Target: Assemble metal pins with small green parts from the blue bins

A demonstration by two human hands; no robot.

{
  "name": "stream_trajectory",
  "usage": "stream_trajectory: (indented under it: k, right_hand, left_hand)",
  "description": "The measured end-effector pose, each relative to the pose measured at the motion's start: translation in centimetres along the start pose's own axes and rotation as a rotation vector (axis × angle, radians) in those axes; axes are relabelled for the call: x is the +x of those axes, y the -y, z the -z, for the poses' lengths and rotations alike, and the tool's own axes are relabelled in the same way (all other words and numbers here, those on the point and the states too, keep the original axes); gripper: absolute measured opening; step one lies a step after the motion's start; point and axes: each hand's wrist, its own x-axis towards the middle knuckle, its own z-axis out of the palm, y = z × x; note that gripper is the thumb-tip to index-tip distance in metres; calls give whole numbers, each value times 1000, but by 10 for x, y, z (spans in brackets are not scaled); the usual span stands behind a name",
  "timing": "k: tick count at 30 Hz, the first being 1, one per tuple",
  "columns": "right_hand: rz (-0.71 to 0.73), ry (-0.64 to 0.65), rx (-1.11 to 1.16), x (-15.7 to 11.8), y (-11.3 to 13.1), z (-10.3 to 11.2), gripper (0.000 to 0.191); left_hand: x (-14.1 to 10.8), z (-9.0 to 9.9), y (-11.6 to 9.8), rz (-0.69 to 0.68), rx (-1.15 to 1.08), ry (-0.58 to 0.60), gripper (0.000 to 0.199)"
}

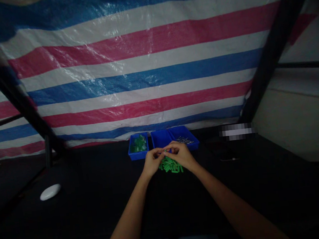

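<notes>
My left hand [153, 161] and my right hand [181, 154] meet above a pile of small green pieces [171, 165] on the black table. Between the fingertips of both hands is a small green piece [165, 150], its round end facing me. Both hands have their fingers closed in a pinch on it. Just behind my hands stand a blue tray [139, 155] with green and clear bits in it, and a wider blue divided tray [193, 146] whose right compartment holds thin metal pieces [182, 140].
A white oval object [50, 192] lies on the black table [86, 208] at the left. A dark flat object [229, 159] lies to the right, near a blurred patch. Striped sheeting [143, 75] hangs behind, between dark slanted posts.
</notes>
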Motion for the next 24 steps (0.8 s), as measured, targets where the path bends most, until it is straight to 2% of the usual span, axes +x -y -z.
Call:
stream_trajectory:
  k: [5,15,24]
  right_hand:
    - [15,-1,10,-1,0,-2,14]
    - [-7,-10,7,-1,0,-2,15]
    - [-28,-54,-132,0,-9,1,15]
  left_hand:
    - [1,0,4,-2,6,4,33]
    - [0,1,-2,52,-59,20,37]
    - [1,3,-12,93,-106,-80,35]
